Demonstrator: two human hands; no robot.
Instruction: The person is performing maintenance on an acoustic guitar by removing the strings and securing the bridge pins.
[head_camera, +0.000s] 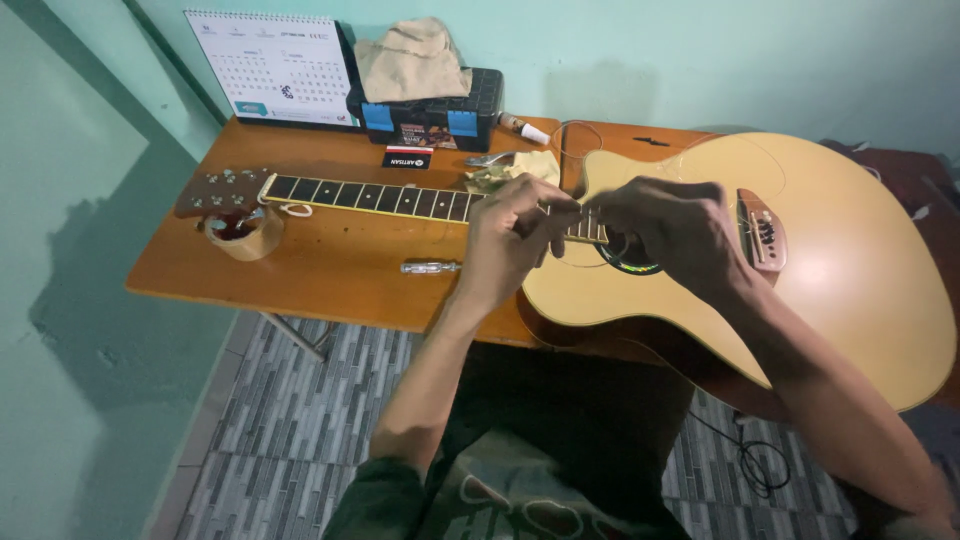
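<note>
An acoustic guitar (830, 270) with a pale yellow top lies flat on its back across a wooden counter (330, 265), its body at the right and overhanging the near edge, its neck running left. Both hands meet over the end of the fingerboard, just left of the soundhole (632, 262). The left hand (512, 238) is curled, fingertips pinched together near the last frets; the right hand (672, 232) is likewise bent, its fingers drawn in toward the left one, covering most of the soundhole. Whatever they pinch is too thin to make out, so I cannot tell whether either hand truly holds something. Right of the right hand sits the brown bridge (764, 232) on the guitar top.

The dark fingerboard (370, 196) with pale fret lines leads left to the headstock (212, 190), which rests above a roll of brown tape (244, 234). A small clear-handled tool (430, 267) lies on the counter just near of the neck, close to the left wrist. Beyond the neck lie a crumpled yellowish cloth (508, 172) and a small black card (406, 160). At the far edge stands a black toolbox (432, 112) with blue latches, a beige cloth (412, 60) heaped on its lid, and a white desk calendar (272, 68) to its left against the green wall. A small white-tipped tube (524, 128) lies right of the toolbox. Below is grey patterned floor (300, 420).
</note>
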